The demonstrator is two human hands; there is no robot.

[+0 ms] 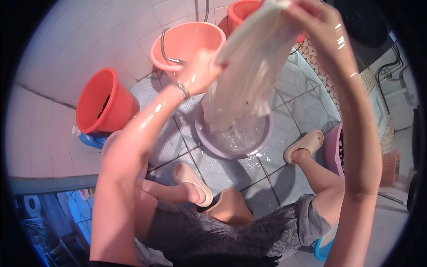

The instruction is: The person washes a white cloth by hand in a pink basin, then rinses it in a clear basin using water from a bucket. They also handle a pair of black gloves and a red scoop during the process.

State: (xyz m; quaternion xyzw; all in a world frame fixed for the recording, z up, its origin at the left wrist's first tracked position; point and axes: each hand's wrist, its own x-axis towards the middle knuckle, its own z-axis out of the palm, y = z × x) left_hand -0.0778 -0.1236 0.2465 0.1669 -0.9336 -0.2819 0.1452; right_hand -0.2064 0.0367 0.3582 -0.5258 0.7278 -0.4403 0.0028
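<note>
A wet, pale piece of cloth hangs stretched down from the top of the view into a round purple basin on the tiled floor. Water in the basin is churned and bubbly around its lower end. My right hand, partly cut off by the top edge, grips the cloth's upper end. My left hand is blurred at the cloth's left side, its fingertips against the fabric; how firmly it holds is unclear. Both forearms are wet.
A pink basin with a metal hose, a red bucket and another red bucket stand by the wall. A blue container is behind the left bucket. A purple tub and brush are at right. Splashed water wets the floor.
</note>
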